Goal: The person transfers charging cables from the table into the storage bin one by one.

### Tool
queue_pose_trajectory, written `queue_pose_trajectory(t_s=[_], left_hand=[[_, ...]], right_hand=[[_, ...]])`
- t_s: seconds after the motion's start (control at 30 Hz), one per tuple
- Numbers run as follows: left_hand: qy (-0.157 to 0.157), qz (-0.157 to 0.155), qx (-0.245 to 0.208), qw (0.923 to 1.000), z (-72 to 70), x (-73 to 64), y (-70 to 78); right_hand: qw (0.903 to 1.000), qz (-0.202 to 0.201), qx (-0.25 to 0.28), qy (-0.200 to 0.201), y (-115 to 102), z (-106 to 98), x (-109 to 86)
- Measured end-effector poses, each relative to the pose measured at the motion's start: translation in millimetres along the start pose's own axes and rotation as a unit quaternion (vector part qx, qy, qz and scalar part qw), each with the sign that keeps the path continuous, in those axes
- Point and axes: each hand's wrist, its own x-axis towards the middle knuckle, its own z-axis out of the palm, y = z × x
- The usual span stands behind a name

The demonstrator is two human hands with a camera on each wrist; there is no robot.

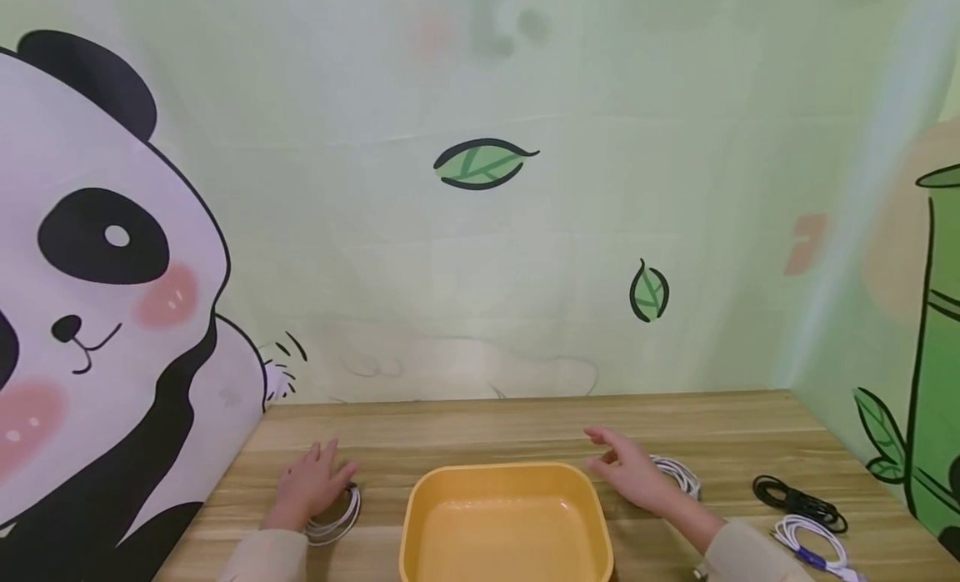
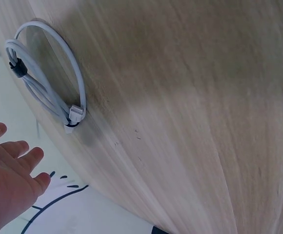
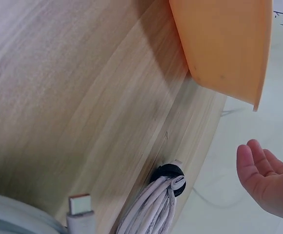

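Note:
My left hand [image 1: 310,482], fingers spread, hovers over the left part of the table beside a coiled grey-white cable [image 1: 336,522]. In the left wrist view that cable [image 2: 74,66] has black ties and a pale plug, and the hand [image 2: 10,175] is apart from it. My right hand [image 1: 630,472] reaches past the right back corner of a yellow plastic bin [image 1: 507,479], fingers loosely bent and holding nothing. Just behind its wrist lies a white coiled cable [image 1: 678,475]; the right wrist view shows a white cable bundle [image 3: 151,207] with a black strap, near the hand [image 3: 271,178].
At the right of the wooden table [image 1: 525,428] lie a black coiled cable [image 1: 801,504] and a white cable with a purple tie [image 1: 813,544]. A white USB-C plug [image 3: 81,214] shows close to the right wrist camera. A printed panda backdrop [image 1: 480,273] rises behind the table.

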Motion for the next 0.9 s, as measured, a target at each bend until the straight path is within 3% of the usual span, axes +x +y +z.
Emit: queue_pose_trajectory(t_s=[0.3, 0.6, 0.9], left_hand=[[-0.007, -0.001, -0.013, 0.9999, 0.8, -0.1, -2.7], [-0.011, -0.002, -0.020, 0.9997, -1.9, -2.8, -2.7], [-0.009, -0.004, -0.019, 0.9998, -3.4, -5.2, -4.3]], right_hand=[[0.9967, 0.042, 0.061, -0.031, 0.4, -0.8, -2.4], [0.9781, 0.108, 0.167, -0.060, 1.8, -2.3, -6.9], [0.9678, 0.126, 0.200, -0.087, 5.9, -1.6, -10.7]])
